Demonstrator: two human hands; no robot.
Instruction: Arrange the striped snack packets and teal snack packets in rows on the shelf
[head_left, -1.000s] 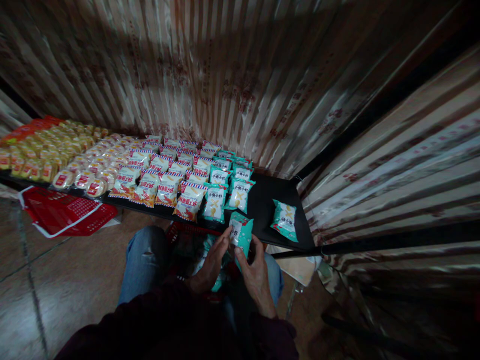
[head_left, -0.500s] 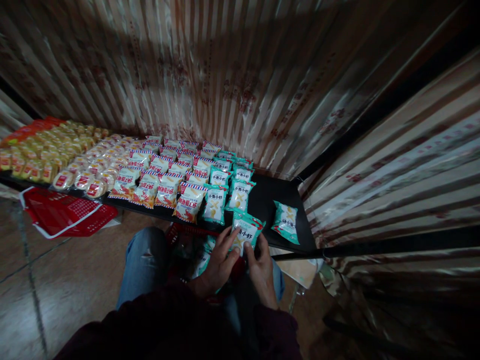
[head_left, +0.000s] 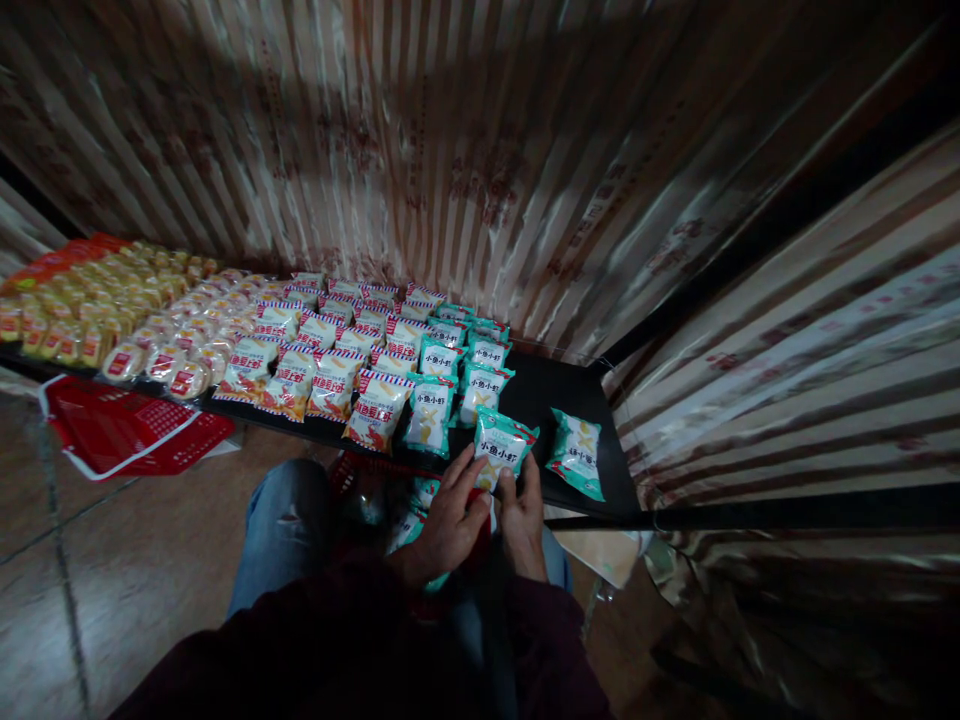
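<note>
A teal-and-white snack bag (head_left: pixel 501 446) is held between my two hands at the front edge of the black shelf (head_left: pixel 529 385). My left hand (head_left: pixel 451 515) grips its left side, fingers along the front. On the lower right side my right hand (head_left: pixel 523 515) closes around it, thumb on the face. Behind and left of it, matching teal bags (head_left: pixel 429 412) stand in two columns. Another teal bag (head_left: pixel 577 453) lies apart near the shelf's right end. More teal bags (head_left: pixel 409 528) show in a red basket (head_left: pixel 343 474) below, partly hidden by my left arm.
White-and-red snack bags (head_left: pixel 377 408), round wrapped pastries (head_left: pixel 189 378) and yellow packets (head_left: pixel 94 345) fill the shelf to the left. A red basket with a white handle (head_left: pixel 127 425) sits on the floor. Striped sheeting (head_left: pixel 420 150) and dark frame bars (head_left: pixel 720 515) bound the back and right.
Both hands have shifted the held teal bag slightly up and to the right, onto or over the shelf's front edge. More of its printed front shows now.
</note>
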